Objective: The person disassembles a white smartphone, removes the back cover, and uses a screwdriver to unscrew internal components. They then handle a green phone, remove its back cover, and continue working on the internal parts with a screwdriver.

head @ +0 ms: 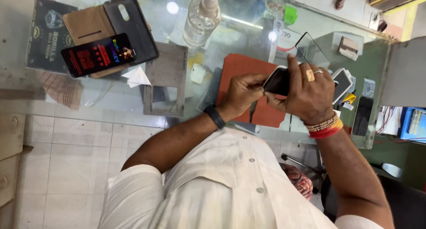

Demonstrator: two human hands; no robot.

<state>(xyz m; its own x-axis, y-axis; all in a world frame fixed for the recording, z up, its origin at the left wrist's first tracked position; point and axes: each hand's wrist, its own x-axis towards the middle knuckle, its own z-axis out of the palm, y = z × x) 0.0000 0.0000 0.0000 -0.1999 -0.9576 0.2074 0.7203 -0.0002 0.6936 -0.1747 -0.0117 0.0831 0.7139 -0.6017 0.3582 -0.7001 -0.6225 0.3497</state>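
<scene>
Dark, glossy-screened smartphone (277, 81) sits raised just above the glass tabletop (111, 100), caught between both hands over a rust-orange rectangular work mat (242, 65). The view is turned round, so the person's white-shirted body fills the lower part.

Going left to right: a dark printed box (46, 33) lies at the far left edge of the table. Next to it a tan and black folding wallet case (111, 20) lies open, with a second black phone with a red-lit screen (98, 54) resting across it. A small folded white paper (137, 76) lies beside a grey perforated rectangular frame (166, 80). Behind these stands a clear plastic bottle with a white cap (202, 18).

Then comes the left hand (242, 92), a black band on its wrist. Its fingers are curled closed and pinch the near left end of the smartphone. The phone's body runs from this pinch up and to the right, tilted, its screen facing up.

The right hand (308, 93), wearing rings and red and gold wrist threads, wraps over the phone's right half from above, fingers closed round its edge, covering that end. A thin black-rimmed screen protector (310, 47) stands tilted just behind this hand. Farther right another dark phone (363, 116) lies flat on the table.
</scene>
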